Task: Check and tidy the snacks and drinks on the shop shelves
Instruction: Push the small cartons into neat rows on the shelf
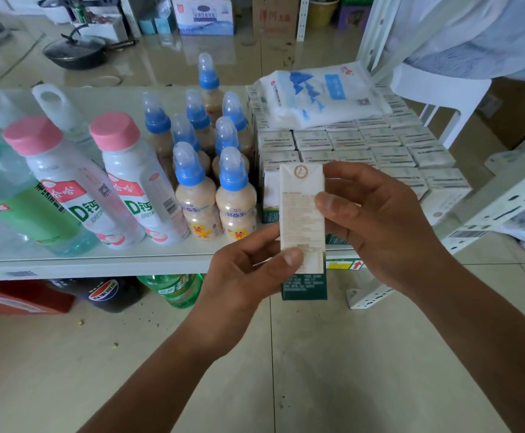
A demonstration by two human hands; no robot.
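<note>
A person stands at a white metal shelf (98, 267) and holds one small drink carton (302, 210) in both bare hands. The carton is upright in the air, just in front of the shelf's front edge and toward its right end. A pale panel of small print, too fine to read, faces the person, and the carton's base is dark green.

The left hand (248, 276) grasps the carton from below and from the left, thumb pressed on the lower part of the pale panel. The right hand (383, 226) grasps it from the right, thumb on the panel's right edge and fingers curled behind.

On the shelf, at the right end, a dense block of like cartons (395, 151) stands in rows from the front edge to the back. A white bag with a blue mountain print (320, 95) lies flat on top of the block's back rows. Just left of the block, a cluster of small beige bottles with blue caps (236, 195) stands upright, the front two at the front edge. Left of these are two white bottles with pink caps (130, 182), and at the left end a clear bottle with a green label (27, 214).

Under the shelf, on the tiled floor, are a dark cola bottle (108, 292), a green bottle (177, 289) and a red box (20, 296). Beyond the shelf's back edge a black lidded pan (73, 51) sits on the floor.
</note>
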